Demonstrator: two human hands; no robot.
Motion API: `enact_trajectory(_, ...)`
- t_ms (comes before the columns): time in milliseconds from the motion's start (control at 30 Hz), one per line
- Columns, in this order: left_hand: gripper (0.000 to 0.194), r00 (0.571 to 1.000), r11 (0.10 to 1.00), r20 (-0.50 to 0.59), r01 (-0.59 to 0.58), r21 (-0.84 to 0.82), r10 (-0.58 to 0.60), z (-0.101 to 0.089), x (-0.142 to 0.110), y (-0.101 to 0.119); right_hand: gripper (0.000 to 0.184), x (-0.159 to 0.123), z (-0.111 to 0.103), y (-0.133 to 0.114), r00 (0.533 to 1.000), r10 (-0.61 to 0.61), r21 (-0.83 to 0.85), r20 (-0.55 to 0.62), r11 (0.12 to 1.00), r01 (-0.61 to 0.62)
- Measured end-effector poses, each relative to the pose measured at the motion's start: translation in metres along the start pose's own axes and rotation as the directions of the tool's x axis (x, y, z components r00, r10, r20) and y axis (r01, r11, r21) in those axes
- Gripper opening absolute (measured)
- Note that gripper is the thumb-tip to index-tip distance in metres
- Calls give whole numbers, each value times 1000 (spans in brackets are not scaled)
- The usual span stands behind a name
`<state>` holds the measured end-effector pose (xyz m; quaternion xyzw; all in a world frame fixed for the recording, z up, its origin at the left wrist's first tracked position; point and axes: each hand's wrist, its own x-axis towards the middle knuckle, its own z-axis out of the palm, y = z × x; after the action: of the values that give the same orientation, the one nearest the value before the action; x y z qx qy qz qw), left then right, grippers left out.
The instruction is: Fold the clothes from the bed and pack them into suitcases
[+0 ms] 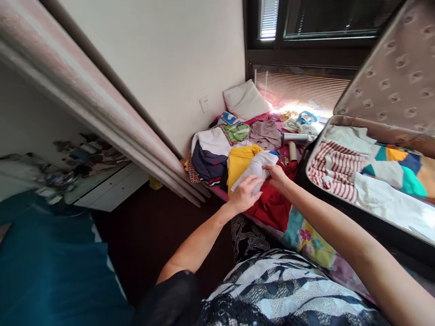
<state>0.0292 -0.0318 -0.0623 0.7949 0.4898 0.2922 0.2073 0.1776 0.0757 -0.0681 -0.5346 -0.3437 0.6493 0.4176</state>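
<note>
Both my hands rest on a folded white garment (255, 168) lying on a pile of clothes. My left hand (245, 193) covers its near end, fingers curled over the cloth. My right hand (277, 175) pinches its right edge. Under the white piece lie a red garment (272, 206) and a yellow one (239, 161). To the right stands an open suitcase (390, 217) holding a red-and-white striped piece (324, 168), white cloth and a multicoloured piece (401, 170).
More folded clothes (210, 154), a pillow (245, 100) and small items lie on the ledge by the window (302, 88). A sliding wardrobe door (102, 113) leans at left. A teal bed cover (44, 267) fills the lower left, with dark floor (152, 235) between.
</note>
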Motion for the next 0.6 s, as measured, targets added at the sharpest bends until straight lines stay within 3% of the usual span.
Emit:
enact_trajectory(67, 35, 972, 980, -231, -8, -200, -39, -14, -3, 1, 31, -18, -10, -16, 1000, 1, 158, 4, 987, -1)
enact_trajectory(100, 37, 928, 952, -357, -4, -307, -111, -21, -2, 1, 33, -29, -16, -27, 1000, -5, 264, 28, 965, -3)
enact_trajectory(167, 49, 780, 819, -513, -1, -573, -358, -29, 4, 6, 35, -50, -28, -52, 992, -71, 451, 107, 892, 16)
enact_trajectory(200, 55, 723, 699, -480, 7, -715, -498, -30, 8, 11, 36, -60, -35, -65, 983, -129, 515, 130, 856, 44)
enact_trajectory(233, 61, 705, 542, -362, 37, -840, -609, -30, 12, 19, 37, -71, -42, -78, 973, -193, 553, 130, 829, 90)
enact_trajectory(267, 68, 726, 362, -180, 102, -927, -664, -28, 15, 29, 38, -81, -51, -90, 960, -256, 576, 115, 804, 146)
enact_trajectory(333, 83, 792, 56, 221, 305, -951, -569, -22, 22, 55, 39, -101, -70, -109, 934, -351, 597, 69, 764, 243)
enact_trajectory(367, 90, 809, -24, 351, 386, -922, -472, -18, 26, 69, 39, -110, -81, -115, 926, -376, 599, 44, 752, 276)
enact_trajectory(433, 93, 845, -62, 419, 424, -903, -331, -7, 39, 95, 37, -124, -105, -122, 923, -386, 594, -3, 741, 312)
enact_trajectory(500, 77, 881, -35, 369, 376, -926, -296, 7, 62, 115, 36, -135, -133, -122, 928, -369, 583, -55, 742, 329)
enact_trajectory(600, 51, 870, -10, 385, 402, -916, -309, 36, 107, 137, 36, -149, -182, -119, 929, -331, 556, -165, 746, 365)
